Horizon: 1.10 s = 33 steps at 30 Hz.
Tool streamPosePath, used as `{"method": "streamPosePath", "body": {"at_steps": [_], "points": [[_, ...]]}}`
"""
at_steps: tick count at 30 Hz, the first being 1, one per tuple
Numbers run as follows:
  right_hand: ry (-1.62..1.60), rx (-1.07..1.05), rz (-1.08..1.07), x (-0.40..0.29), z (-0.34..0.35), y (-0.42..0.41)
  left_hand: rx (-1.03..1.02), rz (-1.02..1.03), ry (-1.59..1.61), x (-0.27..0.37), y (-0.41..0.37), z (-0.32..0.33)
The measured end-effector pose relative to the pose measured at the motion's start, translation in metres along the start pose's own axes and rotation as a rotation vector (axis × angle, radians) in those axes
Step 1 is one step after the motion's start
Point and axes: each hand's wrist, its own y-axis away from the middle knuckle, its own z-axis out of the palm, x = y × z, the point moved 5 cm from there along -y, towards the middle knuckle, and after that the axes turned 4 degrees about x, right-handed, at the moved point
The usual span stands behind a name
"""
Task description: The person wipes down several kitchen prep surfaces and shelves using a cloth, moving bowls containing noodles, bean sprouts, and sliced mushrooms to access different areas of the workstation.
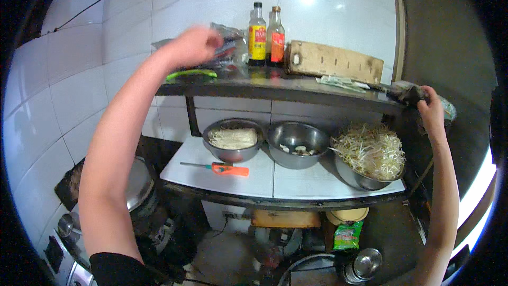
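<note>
My left hand [199, 46], blurred, is raised over the upper shelf [238, 83] in front of crumpled plastic bags [234, 43]. Its fingers look curled, but whether they hold anything is unclear. A green strip [192, 73], perhaps a vegetable stalk, lies on the shelf below this hand. At the shelf's right end, my right hand [432, 113] grips a dark crumpled bundle [410, 93] that looks like plastic. Beside it, a clear wrapped item [449, 110] shows behind the fingers. Banknote-like papers [343, 83] rest to the left of the bundle.
Two sauce bottles [257, 41] and a wooden board [335, 60] stand against the tiled wall. Below, metal bowls hold enoki-like mushrooms [233, 138], whitish pieces [301, 150] and bean sprouts [369, 153]. An orange lighter [230, 169] lies before them. A lidded pot [139, 182] sits lower left.
</note>
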Motion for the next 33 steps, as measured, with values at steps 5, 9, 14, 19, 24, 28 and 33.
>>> {"method": "streamPosePath", "body": {"at_steps": [5, 9, 14, 19, 24, 28, 33], "points": [[-0.403, 0.17, 0.012, -0.125, 0.005, -0.026, -0.247, 0.048, 0.002, -0.063, 0.035, 0.032], [-0.195, 0.073, -0.226, -0.244, 0.059, -0.043, -0.327, 0.089, -0.12, -0.068, 0.018, 0.048], [0.183, -0.912, -0.389, -0.292, 0.191, 0.002, -0.135, 0.173, -0.266, -0.084, 0.047, 0.018], [0.478, -0.964, -0.36, -0.312, 0.208, -0.002, 0.505, 0.066, -0.285, -0.114, 0.176, -0.036], [0.461, -1.061, -0.47, -0.33, 0.307, -0.025, 0.614, 0.166, -0.292, -0.156, 0.217, -0.002], [0.547, -1.239, -0.432, -0.306, 0.39, -0.054, 0.791, 0.215, -0.133, -0.174, 0.208, 0.018], [0.394, -1.205, -0.433, -0.263, 0.438, -0.074, 0.844, 0.239, -0.058, -0.184, 0.211, 0.03]]}}
